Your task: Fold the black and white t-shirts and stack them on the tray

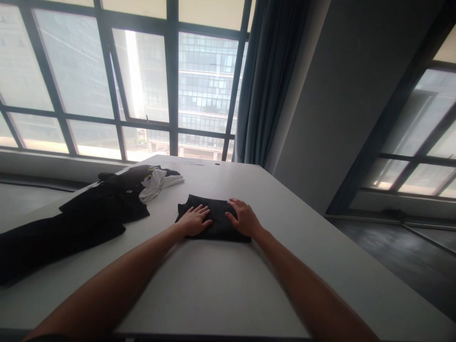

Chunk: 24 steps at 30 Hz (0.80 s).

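A black garment (217,218), folded into a compact rectangle, lies flat on the white table (213,289). Across its left part rests my left hand (194,220), palm down with the fingers stretched out. My right hand (244,217) lies over the right end of the cloth, its fingers extended and the thumb apart, pointing left. Neither hand grips the fabric. What kind of garment it is cannot be made out from the fold.
Loose black clothes (103,199) are spread along the table's left side, with a white garment (156,183) among them. Large windows (142,80), a dark curtain (267,85) and a grey pillar (335,104) stand beyond. The table's right edge slants toward the floor (399,256).
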Motion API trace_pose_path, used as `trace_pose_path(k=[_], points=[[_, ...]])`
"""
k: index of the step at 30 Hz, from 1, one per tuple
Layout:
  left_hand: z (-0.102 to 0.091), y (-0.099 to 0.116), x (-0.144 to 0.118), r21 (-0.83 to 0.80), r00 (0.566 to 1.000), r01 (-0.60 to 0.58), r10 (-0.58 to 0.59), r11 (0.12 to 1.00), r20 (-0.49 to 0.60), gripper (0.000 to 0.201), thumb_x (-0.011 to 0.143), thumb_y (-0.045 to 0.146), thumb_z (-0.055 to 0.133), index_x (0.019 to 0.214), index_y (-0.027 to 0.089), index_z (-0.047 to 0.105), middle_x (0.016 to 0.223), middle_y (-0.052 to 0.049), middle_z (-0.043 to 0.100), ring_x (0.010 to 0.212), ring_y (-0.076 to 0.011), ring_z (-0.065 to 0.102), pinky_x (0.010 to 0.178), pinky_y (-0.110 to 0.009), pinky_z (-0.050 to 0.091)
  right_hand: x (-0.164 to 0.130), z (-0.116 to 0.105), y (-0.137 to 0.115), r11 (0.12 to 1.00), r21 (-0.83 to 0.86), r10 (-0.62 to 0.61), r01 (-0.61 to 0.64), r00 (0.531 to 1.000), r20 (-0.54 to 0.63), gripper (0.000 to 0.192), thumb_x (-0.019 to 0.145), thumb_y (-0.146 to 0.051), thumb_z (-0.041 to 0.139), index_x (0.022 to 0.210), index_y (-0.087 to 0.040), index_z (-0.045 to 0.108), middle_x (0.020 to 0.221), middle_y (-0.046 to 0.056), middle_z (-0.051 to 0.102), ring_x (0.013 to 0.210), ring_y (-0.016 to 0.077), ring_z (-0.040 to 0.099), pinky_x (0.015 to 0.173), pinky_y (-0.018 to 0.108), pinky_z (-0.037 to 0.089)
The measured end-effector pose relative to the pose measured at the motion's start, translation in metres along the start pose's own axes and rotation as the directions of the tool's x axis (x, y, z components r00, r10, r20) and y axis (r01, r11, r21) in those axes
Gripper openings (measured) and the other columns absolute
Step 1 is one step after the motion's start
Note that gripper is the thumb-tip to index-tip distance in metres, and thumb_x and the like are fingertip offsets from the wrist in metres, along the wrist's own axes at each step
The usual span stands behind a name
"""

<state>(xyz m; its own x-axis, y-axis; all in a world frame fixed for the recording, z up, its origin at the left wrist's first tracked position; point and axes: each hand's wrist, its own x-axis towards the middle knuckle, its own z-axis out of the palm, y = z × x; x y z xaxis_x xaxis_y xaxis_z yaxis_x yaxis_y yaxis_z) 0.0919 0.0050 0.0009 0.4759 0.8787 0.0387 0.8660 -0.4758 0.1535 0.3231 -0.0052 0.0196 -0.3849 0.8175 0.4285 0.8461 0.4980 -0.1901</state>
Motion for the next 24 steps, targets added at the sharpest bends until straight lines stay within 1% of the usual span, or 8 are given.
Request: trace_pose_path(k=[2,5,10,15,17,20,22,24], points=[[0.000,-0.003,0.001,-0.001,1.000,0.001,-0.001,1.000,0.009,0.066,0.097,0.057,0.029,0.152,0.022,0.035,0.161,-0.005,0.024,0.150,-0.0261,0.015,0.119,-0.048,0.015,-0.001,0.009,-0.005,1.000,0.010,0.024,-0.027,0.973,0.229,0.056,0.097,-0.044,0.043,0.145,-0.017,0.045,0.155,0.011,0.036,0.144,0.0246,0.028,0.119,0.045,0.019],[-0.005,-0.012,0.001,-0.007,0.998,0.052,-0.052,0.999,0.037,0.072,0.095,0.062,0.029,0.154,0.022,0.031,0.162,-0.005,0.019,0.150,-0.0253,0.013,0.119,-0.044,0.014,-0.003,0.015,-0.006,0.993,-0.002,0.103,-0.116,0.874,0.475,0.066,0.099,-0.053,0.030,0.155,-0.017,0.028,0.162,0.006,0.018,0.150,0.0234,0.013,0.121,0.048,0.010],[-0.012,-0.037,0.001,-0.011,0.968,0.245,-0.244,0.969,0.059,0.080,0.093,0.067,0.023,0.156,0.017,0.026,0.162,-0.007,0.013,0.151,-0.0272,0.009,0.120,-0.050,0.009,-0.005,-0.001,0.006,0.969,-0.070,0.232,-0.236,0.783,0.577,0.086,0.092,-0.070,0.026,0.158,-0.017,0.011,0.164,0.003,0.002,0.151,0.0232,0.001,0.122,0.047,0.006],[-0.017,-0.054,-0.004,0.010,0.949,0.314,-0.314,0.949,0.018,0.074,0.095,0.062,0.019,0.155,0.020,0.029,0.162,-0.006,0.016,0.150,-0.0292,0.012,0.118,-0.056,0.012,-0.008,-0.021,0.021,0.933,-0.161,0.348,-0.321,0.695,0.629,0.111,0.079,-0.084,0.038,0.158,-0.013,0.009,0.163,0.009,0.001,0.151,0.0270,0.003,0.122,0.045,0.009],[-0.020,-0.048,-0.006,0.045,0.951,0.304,-0.300,0.952,-0.077,0.069,0.097,0.057,0.021,0.154,0.019,0.032,0.161,-0.007,0.019,0.150,-0.0296,0.012,0.118,-0.057,0.010,-0.008,-0.024,0.024,0.940,-0.153,0.333,-0.305,0.721,0.608,0.112,0.076,-0.084,0.047,0.157,-0.013,0.017,0.163,0.012,0.011,0.150,0.0281,0.012,0.121,0.042,0.014],[-0.021,-0.021,-0.010,0.058,0.960,0.175,-0.158,0.983,-0.230,0.065,0.099,0.055,0.022,0.152,0.020,0.035,0.161,-0.008,0.022,0.150,-0.0287,0.014,0.119,-0.056,0.007,-0.007,-0.018,0.024,0.963,-0.127,0.269,-0.238,0.881,0.389,0.087,0.085,-0.072,0.049,0.150,-0.015,0.039,0.156,0.013,0.034,0.143,0.0288,0.031,0.118,0.043,0.022],[-0.016,0.003,-0.012,0.016,0.985,0.008,-0.005,1.000,-0.173,0.068,0.097,0.062,0.025,0.152,0.023,0.035,0.161,-0.007,0.023,0.150,-0.0285,0.015,0.119,-0.055,0.008,-0.005,-0.009,0.023,0.971,-0.119,0.227,-0.208,0.956,0.183,0.064,0.095,-0.058,0.043,0.142,-0.016,0.049,0.150,0.014,0.044,0.138,0.0277,0.040,0.115,0.043,0.027],[-0.009,0.023,-0.015,-0.044,0.988,-0.147,0.144,0.988,-0.055,0.070,0.095,0.067,0.027,0.153,0.026,0.033,0.161,-0.006,0.022,0.150,-0.0292,0.015,0.118,-0.056,0.007,-0.002,0.001,0.026,0.969,-0.110,0.229,-0.220,0.970,0.078,0.053,0.099,-0.048,0.040,0.138,-0.015,0.053,0.145,0.015,0.050,0.134,0.0270,0.045,0.112,0.042,0.032]])
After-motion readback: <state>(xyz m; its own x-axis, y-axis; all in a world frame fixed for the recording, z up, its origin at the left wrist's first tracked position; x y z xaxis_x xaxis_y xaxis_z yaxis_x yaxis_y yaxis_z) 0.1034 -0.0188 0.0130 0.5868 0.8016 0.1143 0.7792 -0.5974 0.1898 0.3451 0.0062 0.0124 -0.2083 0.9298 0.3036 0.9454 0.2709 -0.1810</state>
